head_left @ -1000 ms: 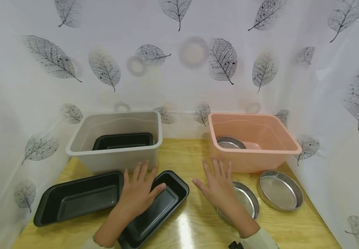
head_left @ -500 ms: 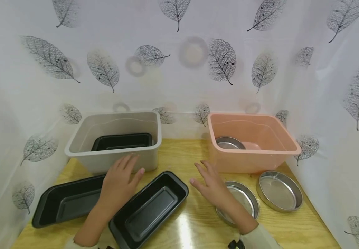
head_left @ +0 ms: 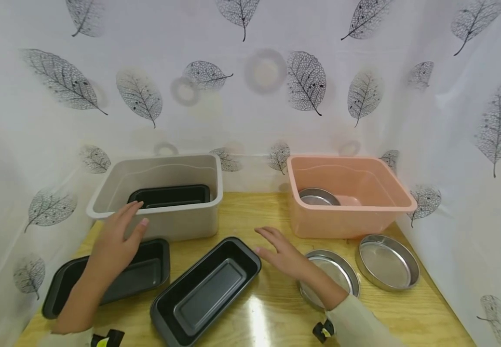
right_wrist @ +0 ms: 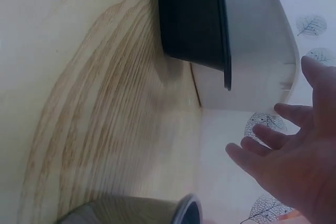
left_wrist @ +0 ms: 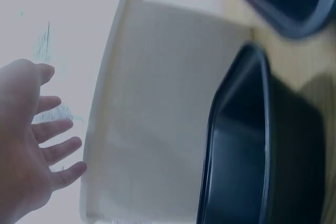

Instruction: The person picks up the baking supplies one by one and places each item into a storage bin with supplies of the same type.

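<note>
Left hand (head_left: 115,248) — fingers apart — hovers over a dark, round-cornered oblong pan (head_left: 143,275). Right hand (head_left: 284,255), also spread, hangs near a shallow metal round tin (head_left: 336,271) on grained wood (head_left: 287,320).

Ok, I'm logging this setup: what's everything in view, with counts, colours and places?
Grey bin: 1, grey, back left
Pink bin: 1, pink, back right
Pans: 3, black, two on table, one in grey bin
Tins: 3, silver, two on table, one in pink bin
Table: 1, yellowish, beneath
Sheet: 1 or more, leaf-printed white, behind table
Sleeves: 2, pale, on forearms
Straps: 2, black and yellow, at wrists
Left hand: 1, before grey bin
Right hand: 1, between pans and tins
</note>
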The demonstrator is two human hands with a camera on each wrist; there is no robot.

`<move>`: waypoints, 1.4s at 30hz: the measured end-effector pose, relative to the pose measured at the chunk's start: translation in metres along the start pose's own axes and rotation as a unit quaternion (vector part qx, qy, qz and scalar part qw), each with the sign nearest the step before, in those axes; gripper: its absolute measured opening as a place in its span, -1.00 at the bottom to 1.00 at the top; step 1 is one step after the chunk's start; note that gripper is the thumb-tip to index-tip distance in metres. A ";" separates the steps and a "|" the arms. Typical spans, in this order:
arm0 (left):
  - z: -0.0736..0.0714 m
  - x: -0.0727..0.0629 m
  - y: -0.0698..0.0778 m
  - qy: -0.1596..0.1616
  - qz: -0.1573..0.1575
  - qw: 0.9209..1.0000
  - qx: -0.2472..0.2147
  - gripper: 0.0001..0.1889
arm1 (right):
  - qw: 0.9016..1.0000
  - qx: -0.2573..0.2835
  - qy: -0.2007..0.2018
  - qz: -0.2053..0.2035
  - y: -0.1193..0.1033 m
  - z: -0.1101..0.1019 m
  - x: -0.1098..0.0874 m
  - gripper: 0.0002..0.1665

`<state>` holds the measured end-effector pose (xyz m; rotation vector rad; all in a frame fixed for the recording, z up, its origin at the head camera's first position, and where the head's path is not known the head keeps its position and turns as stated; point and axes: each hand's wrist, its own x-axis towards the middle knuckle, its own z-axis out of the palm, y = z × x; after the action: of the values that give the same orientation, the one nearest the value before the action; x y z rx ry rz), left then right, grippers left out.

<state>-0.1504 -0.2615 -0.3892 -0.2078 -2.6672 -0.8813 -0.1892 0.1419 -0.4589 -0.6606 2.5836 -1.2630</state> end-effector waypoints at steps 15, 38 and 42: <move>-0.040 0.014 -0.051 0.064 -0.030 0.997 -0.039 -0.46 | 0.994 0.072 -0.086 -0.005 0.003 0.005 0.029 -0.34; -0.047 0.039 -0.114 -0.020 -0.158 0.978 -0.132 -0.40 | 0.974 0.152 -0.168 0.011 0.012 0.021 0.048 -0.45; -0.047 0.044 -0.119 -0.038 -0.164 0.975 -0.148 -0.38 | 0.974 0.147 -0.171 0.021 0.014 0.027 0.050 -0.47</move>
<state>-0.2074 -0.3831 -0.4037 0.1413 -2.6719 -1.4010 -0.2284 0.1074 -0.4856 -0.6886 2.0738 -1.3465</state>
